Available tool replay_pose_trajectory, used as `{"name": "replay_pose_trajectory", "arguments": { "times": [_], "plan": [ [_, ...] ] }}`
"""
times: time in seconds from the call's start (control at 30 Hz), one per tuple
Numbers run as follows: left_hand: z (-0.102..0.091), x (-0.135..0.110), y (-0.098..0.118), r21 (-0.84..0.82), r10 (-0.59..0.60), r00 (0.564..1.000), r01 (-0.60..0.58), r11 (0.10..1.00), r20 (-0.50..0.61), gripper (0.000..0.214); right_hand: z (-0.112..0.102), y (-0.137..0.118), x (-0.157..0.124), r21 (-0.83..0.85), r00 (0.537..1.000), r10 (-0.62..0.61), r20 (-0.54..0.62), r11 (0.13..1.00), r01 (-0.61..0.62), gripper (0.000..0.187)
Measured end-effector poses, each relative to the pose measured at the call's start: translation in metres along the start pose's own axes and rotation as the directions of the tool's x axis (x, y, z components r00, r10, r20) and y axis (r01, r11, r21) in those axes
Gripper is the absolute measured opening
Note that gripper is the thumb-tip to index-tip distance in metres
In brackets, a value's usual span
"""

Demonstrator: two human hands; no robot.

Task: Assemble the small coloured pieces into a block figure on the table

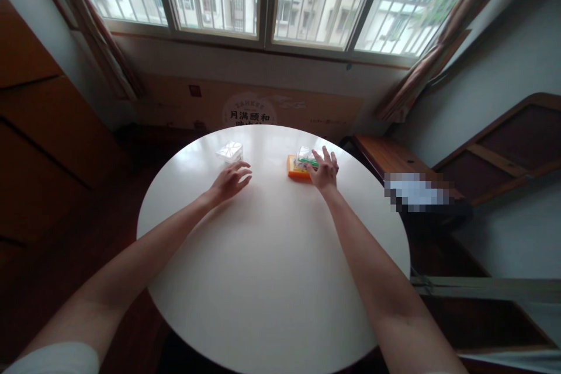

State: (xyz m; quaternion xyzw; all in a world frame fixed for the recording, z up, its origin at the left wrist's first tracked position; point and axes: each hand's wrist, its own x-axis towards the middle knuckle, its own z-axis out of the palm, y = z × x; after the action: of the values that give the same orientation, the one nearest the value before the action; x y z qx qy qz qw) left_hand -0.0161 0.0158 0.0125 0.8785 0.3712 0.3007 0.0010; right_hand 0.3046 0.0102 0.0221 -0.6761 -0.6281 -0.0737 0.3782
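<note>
My left hand (232, 180) hovers low over the round white table, its fingers loosely spread and nothing in them. Just beyond it stands a clear plastic box (230, 151), apart from or barely behind the fingertips. On the right, a flat orange box (298, 175) with a yellow top lies on the table. A small clear plastic container (302, 153) with something green in it rests on that box. My right hand (325, 172) reaches over their right side with fingers spread; whether it touches them I cannot tell. It hides part of both.
The round white table (263, 280) fills the middle. A large printed cardboard box (307, 105) stands behind it, under barred windows. At the right are a wooden bench (377, 155) and a blurred-out patch on it. A wooden cabinet (39, 128) is at the left.
</note>
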Motion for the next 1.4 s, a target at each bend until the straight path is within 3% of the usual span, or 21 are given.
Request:
{"name": "replay_pose_trajectory", "arguments": {
  "times": [0.13,0.23,0.37,0.57,0.73,0.83,0.93,1.03,1.2,1.3,1.4],
  "plan": [
    [0.016,0.004,0.025,-0.120,0.032,0.991,-0.048,0.992,-0.133,0.021,0.004,0.007,0.000,0.049,0.994,-0.094,0.052,0.995,0.091,0.040],
    [0.027,0.007,0.040,-0.251,-0.032,0.982,-0.016,0.968,-0.187,0.041,0.001,-0.005,-0.013,0.110,0.961,-0.266,0.075,0.960,0.257,0.038],
    [0.038,0.007,0.046,-0.355,-0.116,0.975,0.042,0.934,-0.189,0.075,-0.004,-0.028,-0.035,0.214,0.812,-0.554,0.183,0.829,0.517,0.039],
    [0.045,0.001,0.040,-0.394,-0.093,0.996,0.079,0.916,-0.014,0.066,-0.013,-0.043,-0.049,0.159,0.683,-0.679,0.269,0.731,0.664,0.034],
    [0.040,0.001,0.045,-0.305,-0.080,0.996,0.089,0.948,0.042,0.062,-0.016,-0.049,-0.054,0.075,0.503,-0.800,0.326,0.553,0.830,0.032],
    [0.038,0.000,0.049,-0.237,-0.100,0.994,0.108,0.966,0.047,0.060,-0.013,-0.051,-0.062,0.007,0.461,-0.825,0.328,0.490,0.872,0.034],
    [0.038,0.000,0.052,-0.179,-0.101,0.993,0.110,0.978,0.062,0.060,-0.011,-0.054,-0.069,-0.001,0.487,-0.811,0.323,0.514,0.858,0.035],
    [0.040,0.001,0.051,-0.158,-0.093,0.993,0.104,0.982,0.076,0.063,-0.014,-0.059,-0.068,0.040,0.541,-0.774,0.329,0.584,0.811,0.037],
    [0.041,-0.001,0.048,-0.239,-0.114,0.992,0.123,0.963,0.050,0.078,-0.027,-0.070,-0.048,0.095,0.626,-0.678,0.385,0.704,0.704,0.033],
    [0.041,-0.007,0.049,-0.425,-0.081,0.997,0.069,0.902,-0.010,0.098,-0.030,-0.070,-0.032,0.109,0.778,-0.554,0.295,0.829,0.549,0.028],
    [0.041,-0.011,0.054,-0.573,-0.014,0.998,-0.020,0.819,-0.055,0.085,-0.022,-0.067,-0.021,0.243,0.943,-0.320,0.096,0.926,0.289,0.031]
  ]
}}
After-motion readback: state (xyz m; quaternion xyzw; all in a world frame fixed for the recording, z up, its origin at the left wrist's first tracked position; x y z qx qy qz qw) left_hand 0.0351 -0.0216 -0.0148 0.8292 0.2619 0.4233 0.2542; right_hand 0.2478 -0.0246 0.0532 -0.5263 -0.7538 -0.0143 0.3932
